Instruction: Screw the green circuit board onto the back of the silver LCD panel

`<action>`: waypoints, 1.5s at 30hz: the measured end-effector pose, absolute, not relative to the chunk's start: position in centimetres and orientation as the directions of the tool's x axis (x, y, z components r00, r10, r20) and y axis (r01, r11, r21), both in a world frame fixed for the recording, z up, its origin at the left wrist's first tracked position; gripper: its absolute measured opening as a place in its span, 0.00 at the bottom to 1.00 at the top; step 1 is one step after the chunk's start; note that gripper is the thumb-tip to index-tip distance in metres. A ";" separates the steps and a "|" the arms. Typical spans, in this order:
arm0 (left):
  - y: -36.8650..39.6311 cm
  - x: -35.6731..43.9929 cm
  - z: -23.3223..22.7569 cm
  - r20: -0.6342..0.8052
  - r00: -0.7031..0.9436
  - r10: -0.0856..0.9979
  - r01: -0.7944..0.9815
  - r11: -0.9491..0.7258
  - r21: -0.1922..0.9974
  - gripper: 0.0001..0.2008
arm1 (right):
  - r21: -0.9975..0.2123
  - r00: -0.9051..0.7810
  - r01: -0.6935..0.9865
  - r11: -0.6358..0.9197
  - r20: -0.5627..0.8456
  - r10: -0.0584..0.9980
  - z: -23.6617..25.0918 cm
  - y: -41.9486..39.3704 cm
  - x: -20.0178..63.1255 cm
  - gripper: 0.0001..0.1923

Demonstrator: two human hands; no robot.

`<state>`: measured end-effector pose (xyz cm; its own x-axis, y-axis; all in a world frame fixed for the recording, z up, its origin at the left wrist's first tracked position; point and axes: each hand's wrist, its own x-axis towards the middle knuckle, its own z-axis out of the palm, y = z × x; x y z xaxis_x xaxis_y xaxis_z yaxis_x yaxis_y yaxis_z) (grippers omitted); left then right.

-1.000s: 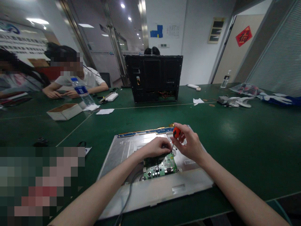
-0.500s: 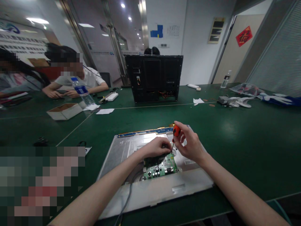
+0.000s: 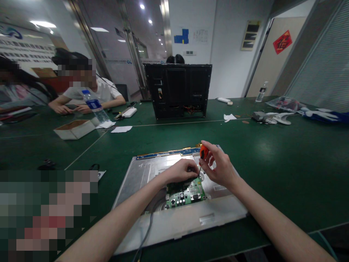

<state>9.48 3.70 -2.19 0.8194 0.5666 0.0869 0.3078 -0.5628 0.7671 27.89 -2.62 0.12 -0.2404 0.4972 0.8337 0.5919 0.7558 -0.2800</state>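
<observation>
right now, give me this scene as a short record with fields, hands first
right hand: right hand grips a screwdriver with an orange handle, tip down at the far edge of the board
left hand: left hand rests on the green board, fingers by the tip
work piece: grey metal panel lying flat, board mounted on it, grey cable running off the near edge
surface: green table
behind: black case standing upright
far left: water bottle, open box, a seated person
</observation>
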 end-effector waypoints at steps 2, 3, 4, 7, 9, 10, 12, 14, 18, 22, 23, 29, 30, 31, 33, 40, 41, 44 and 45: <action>3.7 9.4 -2.2 0.083 0.824 0.560 0.302 -0.558 0.773 0.05 | -0.279 -0.248 0.587 0.760 0.832 0.496 0.2 -2.7 27.9 0.29; 3.7 9.4 -2.2 0.080 0.825 0.559 0.300 -0.555 0.776 0.05 | -0.280 -0.248 0.585 0.761 0.831 0.498 0.2 -2.7 27.9 0.29; 3.7 9.4 -2.2 0.079 0.825 0.559 0.299 -0.552 0.778 0.05 | -0.284 -0.246 0.586 0.759 0.830 0.501 0.2 -2.7 27.9 0.29; 3.7 9.4 -2.3 0.082 0.819 0.567 0.301 -0.548 0.781 0.05 | -0.296 -0.226 0.598 0.745 0.830 0.511 0.2 -2.6 27.8 0.29; 3.7 9.4 -2.3 0.085 0.815 0.573 0.305 -0.549 0.778 0.04 | -0.290 -0.211 0.606 0.740 0.839 0.502 0.1 -2.6 27.8 0.28; 3.7 9.4 -2.3 0.085 0.814 0.574 0.308 -0.551 0.775 0.04 | -0.284 -0.207 0.610 0.740 0.844 0.494 0.1 -2.5 27.8 0.28; 3.7 9.5 -2.3 0.088 0.814 0.574 0.310 -0.558 0.770 0.04 | -0.275 -0.205 0.614 0.740 0.849 0.486 -0.1 -2.5 27.8 0.27; 3.7 9.5 -2.2 0.091 0.816 0.571 0.309 -0.564 0.766 0.04 | -0.273 -0.207 0.616 0.739 0.849 0.486 -0.2 -2.4 27.8 0.26; 3.7 9.5 -2.0 0.086 0.818 0.568 0.313 -0.566 0.762 0.05 | -0.282 -0.218 0.607 0.743 0.840 0.497 -0.1 -2.5 27.8 0.27; 3.5 9.5 -1.9 0.076 0.818 0.570 0.318 -0.558 0.766 0.04 | -0.280 -0.242 0.585 0.761 0.835 0.493 0.2 -2.7 27.8 0.30; 3.5 9.5 -1.9 0.076 0.818 0.571 0.318 -0.557 0.767 0.04 | -0.280 -0.245 0.584 0.762 0.835 0.493 0.3 -2.7 27.8 0.30; 3.7 9.5 -2.2 0.075 0.819 0.569 0.322 -0.563 0.761 0.05 | -0.282 -0.222 0.597 0.751 0.841 0.493 0.3 -2.6 27.8 0.28; 3.7 9.5 -2.2 0.074 0.819 0.569 0.324 -0.564 0.759 0.05 | -0.279 -0.217 0.601 0.749 0.844 0.490 0.2 -2.6 27.8 0.28; 3.7 9.5 -2.2 0.074 0.820 0.568 0.324 -0.565 0.759 0.05 | -0.275 -0.215 0.606 0.747 0.847 0.487 0.1 -2.5 27.8 0.27; 3.8 9.4 -2.3 0.076 0.820 0.567 0.321 -0.567 0.759 0.05 | -0.270 -0.210 0.613 0.743 0.851 0.482 -0.1 -2.5 27.9 0.27; 3.6 9.5 -2.1 0.088 0.818 0.569 0.307 -0.560 0.769 0.04 | -0.272 -0.234 0.601 0.751 0.839 0.491 0.2 -2.7 27.8 0.29; 3.6 9.5 -2.1 0.087 0.818 0.568 0.305 -0.557 0.772 0.04 | -0.274 -0.237 0.596 0.755 0.838 0.491 0.3 -2.7 27.8 0.29; 3.6 9.5 -2.0 0.079 0.821 0.566 0.308 -0.554 0.773 0.04 | -0.296 -0.233 0.584 0.756 0.831 0.505 0.5 -2.8 27.8 0.29; 3.6 9.5 -1.9 0.077 0.821 0.566 0.309 -0.554 0.773 0.04 | -0.305 -0.229 0.582 0.753 0.828 0.512 0.5 -2.8 27.8 0.29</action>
<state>9.52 3.56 -1.95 0.8211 0.5656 0.0772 0.3094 -0.5545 0.7725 27.80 -2.78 0.49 -0.2291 0.5121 0.8278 0.5825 0.7535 -0.3049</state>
